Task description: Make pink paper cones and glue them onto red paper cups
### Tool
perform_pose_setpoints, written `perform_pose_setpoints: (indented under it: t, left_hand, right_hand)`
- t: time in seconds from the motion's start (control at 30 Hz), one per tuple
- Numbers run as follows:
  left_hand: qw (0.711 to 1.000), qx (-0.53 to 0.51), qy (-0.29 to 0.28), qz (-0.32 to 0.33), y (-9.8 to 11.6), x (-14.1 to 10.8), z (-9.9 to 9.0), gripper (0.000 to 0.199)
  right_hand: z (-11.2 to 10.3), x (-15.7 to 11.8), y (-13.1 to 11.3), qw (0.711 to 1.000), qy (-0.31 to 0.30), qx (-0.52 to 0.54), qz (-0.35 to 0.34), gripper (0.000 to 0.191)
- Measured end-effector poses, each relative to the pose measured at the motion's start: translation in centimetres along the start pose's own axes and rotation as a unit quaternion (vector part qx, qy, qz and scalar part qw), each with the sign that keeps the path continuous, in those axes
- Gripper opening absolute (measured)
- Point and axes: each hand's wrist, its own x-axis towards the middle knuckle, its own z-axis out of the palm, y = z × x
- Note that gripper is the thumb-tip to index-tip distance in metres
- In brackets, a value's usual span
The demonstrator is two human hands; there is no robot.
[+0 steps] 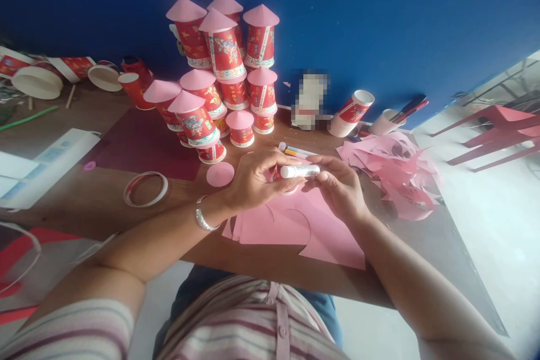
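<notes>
A white glue stick is held level above the table, one end at each hand. My left hand closes its thumb and fingers around the left end. At the other end, my right hand pinches with thumb and fingertips. Partly hidden below them is a small red-and-white thing, of which only bits show. Pink paper sheets with curved cut edges lie under the hands. A pink paper disc rests just left of my left hand.
Red paper cups with pink cone roofs stand stacked at the back. A tape roll lies at left, pink paper scraps at right. Behind are a lone red cup and a pen cup against the blue wall.
</notes>
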Motion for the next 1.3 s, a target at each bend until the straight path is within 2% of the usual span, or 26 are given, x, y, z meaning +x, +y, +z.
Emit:
perform_pose_setpoints:
  t: [0.07,0.13,0.37,0.43,0.53,0.6,0.77,0.97,1.03,1.17,1.3]
  left_hand:
    - [1.000,0.013,-0.009,0.010,0.1,0.0,0.0,0.020]
    - [1.000,0.004,-0.013,0.007,0.1,0.0,0.0,0.021]
    - [0.996,-0.051,-0.018,-0.067,0.2,0.0,0.2,0.020]
    - [0.997,-0.042,-0.011,-0.063,0.2,0.0,0.2,0.018]
    - [1.000,-0.011,-0.006,-0.029,0.2,0.1,0.1,0.017]
    - [1.000,-0.002,-0.014,-0.018,0.2,0.2,0.1,0.018]
    - [0.999,-0.029,-0.014,-0.020,0.3,0.2,0.1,0.020]
    - [0.992,-0.092,-0.017,-0.086,0.6,0.2,0.3,0.015]
    - [0.990,-0.096,-0.025,-0.102,0.3,0.4,0.2,0.019]
    - [0.989,-0.075,-0.038,-0.123,-0.7,1.3,-1.0,0.047]
    - [0.993,0.042,-0.037,-0.103,-2.2,2.6,-2.7,0.021]
  right_hand:
    - [0.0,0.0,-0.1,1.000,-0.006,0.009,0.021,0.037]
    - [0.1,0.1,-0.2,1.000,0.003,0.008,0.012,0.033]
    - [0.3,0.3,-0.5,0.996,0.006,-0.023,-0.088,0.021]
    - [0.1,0.3,-0.5,0.998,0.001,-0.016,-0.066,0.022]
    - [-0.1,0.3,-0.3,0.999,-0.029,0.004,0.012,0.034]
    - [-0.2,0.3,-0.2,0.999,-0.036,0.012,0.036,0.036]
    - [0.0,0.3,-0.3,0.999,0.002,0.002,-0.035,0.028]
    - [0.2,0.1,-0.3,0.995,0.003,-0.045,-0.084,0.023]
    - [0.0,0.3,-0.1,0.996,0.022,-0.041,-0.075,0.025]
    - [-1.4,1.6,0.3,0.991,0.114,-0.002,-0.063,0.028]
    - [-3.5,3.0,1.0,0.980,0.183,0.026,-0.070,0.033]
